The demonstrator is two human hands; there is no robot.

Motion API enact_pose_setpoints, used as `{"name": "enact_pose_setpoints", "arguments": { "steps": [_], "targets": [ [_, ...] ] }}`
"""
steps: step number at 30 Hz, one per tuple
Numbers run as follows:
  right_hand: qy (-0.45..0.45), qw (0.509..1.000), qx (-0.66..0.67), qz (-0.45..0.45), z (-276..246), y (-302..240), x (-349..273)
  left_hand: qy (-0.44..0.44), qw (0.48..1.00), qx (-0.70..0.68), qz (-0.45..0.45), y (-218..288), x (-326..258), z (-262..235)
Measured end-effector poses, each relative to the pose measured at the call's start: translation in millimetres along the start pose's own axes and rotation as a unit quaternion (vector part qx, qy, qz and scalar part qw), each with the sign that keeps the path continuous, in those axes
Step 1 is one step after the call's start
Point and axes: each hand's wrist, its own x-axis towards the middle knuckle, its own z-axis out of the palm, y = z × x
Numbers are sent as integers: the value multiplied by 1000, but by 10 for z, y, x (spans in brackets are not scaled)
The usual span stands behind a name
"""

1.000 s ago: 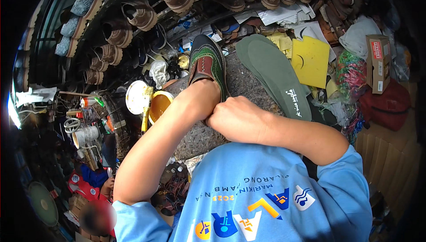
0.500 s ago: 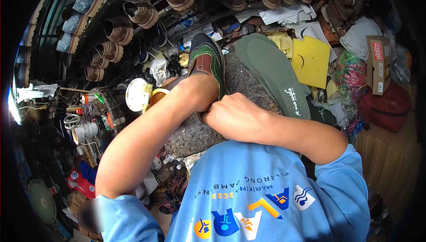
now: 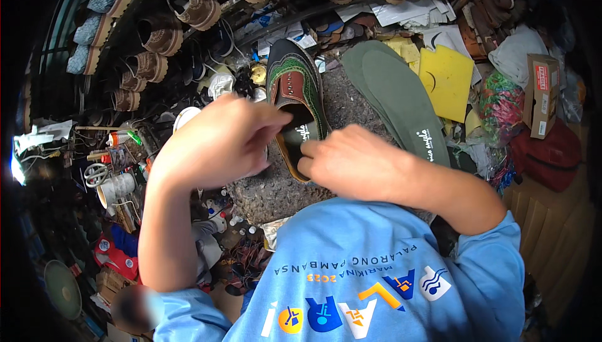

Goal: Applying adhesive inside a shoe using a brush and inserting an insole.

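Green-and-brown shoe (image 3: 293, 85) holds a dark insole (image 3: 296, 135), between both hands (image 3: 354, 160).

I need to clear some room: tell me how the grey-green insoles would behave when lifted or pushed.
The grey-green insoles look thin and flat, so they would probably bend when lifted. They overlap, so one may slide over the other if pushed. The rough block beneath might drag on them.

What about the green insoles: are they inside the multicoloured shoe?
No, the overlapping green insoles lie to the right of the multicoloured shoe, with the rough grey block showing between.
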Motion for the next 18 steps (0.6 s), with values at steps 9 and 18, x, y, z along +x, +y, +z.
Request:
{"name": "enact_pose_setpoints", "arguments": {
  "steps": [9,18],
  "targets": [
    [-38,991,-114,-67,-240,350,372,40,997,48,38,-136,-130,1058],
    [-93,987,-125,-49,-258,337,364,100,993,4,69,-168,-94,1156]
  ]
}}
